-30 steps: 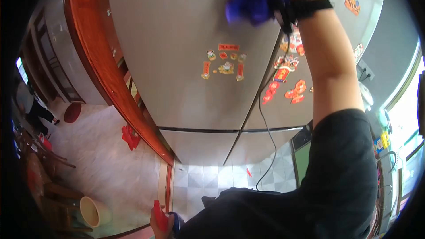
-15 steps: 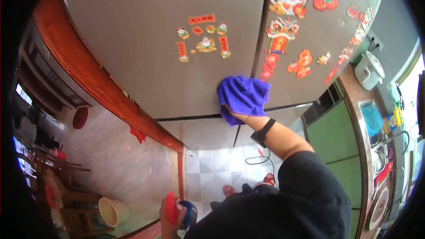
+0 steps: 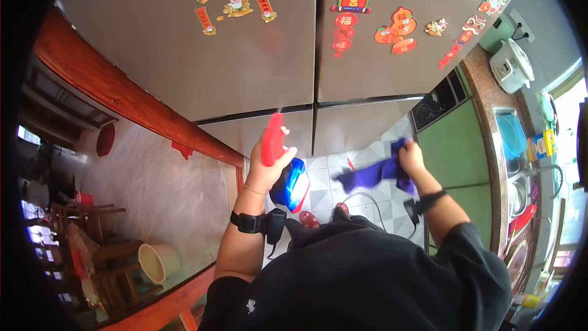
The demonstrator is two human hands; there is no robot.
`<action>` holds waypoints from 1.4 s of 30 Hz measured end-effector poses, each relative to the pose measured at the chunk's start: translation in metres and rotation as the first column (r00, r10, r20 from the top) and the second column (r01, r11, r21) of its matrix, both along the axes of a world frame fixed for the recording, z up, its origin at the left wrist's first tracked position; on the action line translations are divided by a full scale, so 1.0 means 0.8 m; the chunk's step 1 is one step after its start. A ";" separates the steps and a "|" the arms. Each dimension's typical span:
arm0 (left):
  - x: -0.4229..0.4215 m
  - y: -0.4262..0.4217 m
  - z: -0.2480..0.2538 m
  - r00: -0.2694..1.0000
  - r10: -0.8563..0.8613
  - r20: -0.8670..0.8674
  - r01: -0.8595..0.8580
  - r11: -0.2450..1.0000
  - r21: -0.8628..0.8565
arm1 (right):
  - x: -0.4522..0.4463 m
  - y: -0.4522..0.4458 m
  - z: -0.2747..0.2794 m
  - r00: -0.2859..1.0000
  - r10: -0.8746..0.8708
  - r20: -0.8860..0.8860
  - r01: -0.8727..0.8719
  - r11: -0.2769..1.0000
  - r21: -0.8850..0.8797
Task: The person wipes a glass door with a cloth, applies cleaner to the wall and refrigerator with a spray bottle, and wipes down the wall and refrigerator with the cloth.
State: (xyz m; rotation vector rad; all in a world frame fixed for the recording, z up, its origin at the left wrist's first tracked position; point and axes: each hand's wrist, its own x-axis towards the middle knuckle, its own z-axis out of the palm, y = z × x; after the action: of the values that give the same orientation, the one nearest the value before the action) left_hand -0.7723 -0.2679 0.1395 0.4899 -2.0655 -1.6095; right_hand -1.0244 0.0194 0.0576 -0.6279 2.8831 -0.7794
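My left hand (image 3: 267, 165) is closed around the red trigger head of a spray bottle (image 3: 289, 189) with a blue body. Its nozzle points at the refrigerator (image 3: 245, 79), near the seam between the upper and lower doors, and a faint mist shows in front of it. Over to the right, my right hand (image 3: 412, 158) grips one end of a purple cloth (image 3: 373, 175), which hangs in the air away from the doors. Red and gold stickers (image 3: 237, 5) decorate both upper doors.
A wooden door frame (image 3: 122, 86) runs along the left, with a cream bucket (image 3: 156, 263) beyond it. To the right are green cabinets (image 3: 456, 147) and a counter with a white rice cooker (image 3: 511, 67). A cable (image 3: 373, 202) lies on the tiled floor.
My right hand has drawn the purple cloth off the refrigerator, down and to the right. My left hand has raised the spray bottle from low down to the doors. The view has shifted.
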 end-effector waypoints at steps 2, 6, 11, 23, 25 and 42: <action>-0.004 0.004 -0.021 0.970 0.244 -0.021 -0.210 0.875 0.435 | 0.007 0.051 -0.014 0.998 0.028 0.050 -0.031 0.997 0.071; -0.036 0.041 -0.021 0.993 0.116 -0.015 -0.110 0.973 0.203 | 0.029 0.126 -0.039 0.980 0.004 0.197 -0.049 0.973 0.225; -0.100 0.074 -0.079 0.994 0.107 0.015 -0.107 0.993 -0.049 | 0.029 0.160 -0.050 0.961 0.053 0.273 -0.126 0.959 0.255; -0.133 0.098 -0.085 0.872 0.489 -0.009 -0.447 0.804 0.392 | -0.003 0.222 -0.075 0.935 0.052 0.350 -0.118 0.979 0.169; -0.137 0.112 -0.088 0.941 0.309 0.140 -0.338 0.885 0.320 | -0.002 0.231 -0.078 0.933 0.033 0.360 -0.097 0.982 0.163; -0.285 0.255 -0.176 0.927 -0.286 0.245 0.311 0.947 -0.073 | 0.017 0.331 -0.101 0.905 -0.121 0.408 0.040 0.978 0.203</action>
State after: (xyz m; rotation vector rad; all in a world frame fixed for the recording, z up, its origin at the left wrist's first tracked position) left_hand -1.0000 -0.0642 -0.0011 0.3485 -2.4914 -1.6561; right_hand -1.0111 0.2842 -0.0231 -0.2760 2.5531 -0.5532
